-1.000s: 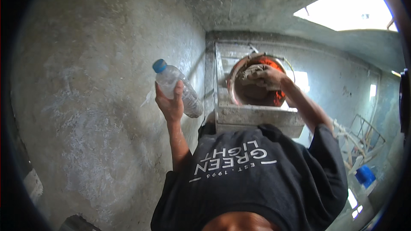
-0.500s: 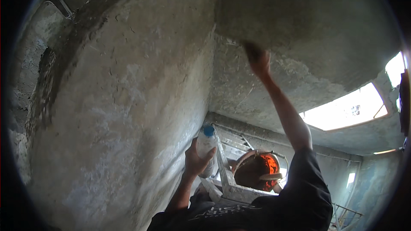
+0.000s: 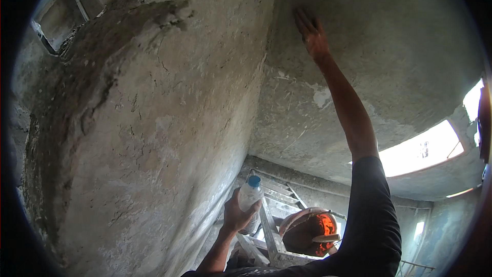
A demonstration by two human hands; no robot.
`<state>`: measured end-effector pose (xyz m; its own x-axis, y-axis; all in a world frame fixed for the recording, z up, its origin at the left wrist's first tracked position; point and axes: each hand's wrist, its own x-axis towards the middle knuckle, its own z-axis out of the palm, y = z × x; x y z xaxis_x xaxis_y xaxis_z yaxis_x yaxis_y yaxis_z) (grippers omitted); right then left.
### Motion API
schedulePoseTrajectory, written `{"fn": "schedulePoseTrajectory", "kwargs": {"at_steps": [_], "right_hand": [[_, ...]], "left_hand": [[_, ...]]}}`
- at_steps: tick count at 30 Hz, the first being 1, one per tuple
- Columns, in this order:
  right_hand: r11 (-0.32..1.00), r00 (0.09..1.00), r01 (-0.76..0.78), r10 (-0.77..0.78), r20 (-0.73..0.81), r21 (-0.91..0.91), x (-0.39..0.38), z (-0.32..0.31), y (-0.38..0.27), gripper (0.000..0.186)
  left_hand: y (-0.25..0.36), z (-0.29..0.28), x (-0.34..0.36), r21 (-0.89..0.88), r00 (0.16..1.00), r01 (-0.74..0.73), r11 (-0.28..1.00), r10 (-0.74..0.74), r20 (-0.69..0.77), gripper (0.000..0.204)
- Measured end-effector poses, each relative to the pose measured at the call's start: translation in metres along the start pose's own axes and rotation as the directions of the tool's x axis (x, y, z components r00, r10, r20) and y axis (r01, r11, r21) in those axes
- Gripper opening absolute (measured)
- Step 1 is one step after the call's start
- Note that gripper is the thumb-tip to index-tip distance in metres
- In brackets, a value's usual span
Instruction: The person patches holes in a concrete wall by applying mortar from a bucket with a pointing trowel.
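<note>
My left hand (image 3: 238, 213) is wrapped round a clear plastic bottle (image 3: 251, 193) with a blue cap, held upright with a slight tilt beside the left wall. My right arm is stretched far up. At its end my right hand (image 3: 313, 38) lies with fingers extended at the damp, darker part of the grey plastered wall (image 3: 389, 36), close to the corner. I make out nothing held in it, though the fingertips look dark against the plaster.
A rough plastered wall (image 3: 169, 138) rises at my left. Below me, a metal ladder frame (image 3: 271, 228) stands next to a bucket (image 3: 297, 236), orange inside, with a wooden-handled tool (image 3: 326, 238) across it. A bright opening (image 3: 425, 149) is at right.
My right hand has moved higher up the wall, its fingers now clearer. The view has shifted, so the bottle, ladder frame and bucket appear lower. My left hand keeps its grip on the bottle.
</note>
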<state>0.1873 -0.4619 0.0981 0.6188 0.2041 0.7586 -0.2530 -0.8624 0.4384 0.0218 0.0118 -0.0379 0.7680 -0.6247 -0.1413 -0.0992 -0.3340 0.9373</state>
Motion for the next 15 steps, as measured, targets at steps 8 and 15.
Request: {"fn": "schedulePoseTrajectory", "kwargs": {"at_steps": [8, 15], "right_hand": [[0.978, 0.994, -0.093, 0.079, 0.078, 0.189, -0.028, 0.001, -0.003, 0.053], [0.998, 0.998, -0.008, 0.011, -0.055, 0.061, 0.009, -0.005, -0.008, 0.05]], "left_hand": [[-0.003, 0.007, -0.006, -0.033, 0.999, 0.037, 0.999, -0.036, 0.023, 0.06], [-0.006, 0.008, -0.015, -0.017, 1.0, -0.007, 1.0, 0.007, 0.002, 0.056]]}}
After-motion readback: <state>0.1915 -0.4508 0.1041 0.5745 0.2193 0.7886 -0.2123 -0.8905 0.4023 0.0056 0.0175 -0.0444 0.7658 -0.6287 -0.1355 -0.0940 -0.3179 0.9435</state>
